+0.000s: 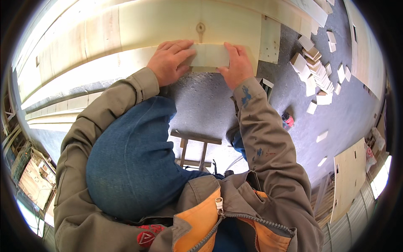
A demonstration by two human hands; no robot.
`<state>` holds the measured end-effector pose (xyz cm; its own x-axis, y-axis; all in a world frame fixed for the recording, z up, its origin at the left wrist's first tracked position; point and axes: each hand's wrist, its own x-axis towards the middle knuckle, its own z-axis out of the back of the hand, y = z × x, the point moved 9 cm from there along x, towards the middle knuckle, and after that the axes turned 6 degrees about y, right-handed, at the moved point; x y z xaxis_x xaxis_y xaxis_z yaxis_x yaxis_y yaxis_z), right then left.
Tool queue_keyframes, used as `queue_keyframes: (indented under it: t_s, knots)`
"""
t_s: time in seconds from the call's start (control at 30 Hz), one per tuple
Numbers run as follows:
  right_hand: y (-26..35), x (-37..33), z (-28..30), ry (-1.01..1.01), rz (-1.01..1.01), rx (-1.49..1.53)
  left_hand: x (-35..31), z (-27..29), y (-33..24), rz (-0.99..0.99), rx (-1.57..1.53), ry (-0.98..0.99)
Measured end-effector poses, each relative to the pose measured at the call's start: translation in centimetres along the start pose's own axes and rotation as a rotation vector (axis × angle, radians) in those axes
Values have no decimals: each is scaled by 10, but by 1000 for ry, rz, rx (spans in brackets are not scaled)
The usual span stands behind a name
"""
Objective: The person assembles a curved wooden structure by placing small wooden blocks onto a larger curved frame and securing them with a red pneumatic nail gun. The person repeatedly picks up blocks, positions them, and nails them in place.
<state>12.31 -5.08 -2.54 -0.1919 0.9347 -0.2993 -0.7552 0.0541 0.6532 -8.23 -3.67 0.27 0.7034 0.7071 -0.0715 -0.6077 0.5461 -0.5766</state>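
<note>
Right then, your left hand and right hand lay flat, fingers spread, pressing each end of a small pale wood block against the long plank above the floor.

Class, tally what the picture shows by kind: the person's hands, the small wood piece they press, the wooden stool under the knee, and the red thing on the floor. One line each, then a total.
Hands: 2 (left hand, right hand)
Wood piece: 1
Stool: 1
Red thing: 1
Total: 5
</note>
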Motion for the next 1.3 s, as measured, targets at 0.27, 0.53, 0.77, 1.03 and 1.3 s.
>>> queue_keyframes:
  t_s: [0.27,0.53,0.77,1.03,1.3]
  knots:
    - [-9,-15,26,-49,-26,-19,-18,27,13,93,45,-100]
    - [-158,-92,126,-234,-427,-59,-61,59,38,213,48,-178]
    - [-377,-253,183,-195,-867,-400,-73,93,46,244,49,-194]
    - [-453,-332,104,83,-1227,-176,-53,145,35,193,179,-151]
    - [-452,-333,19,119,-1310,-170,-80,127,67,454,92,-186]
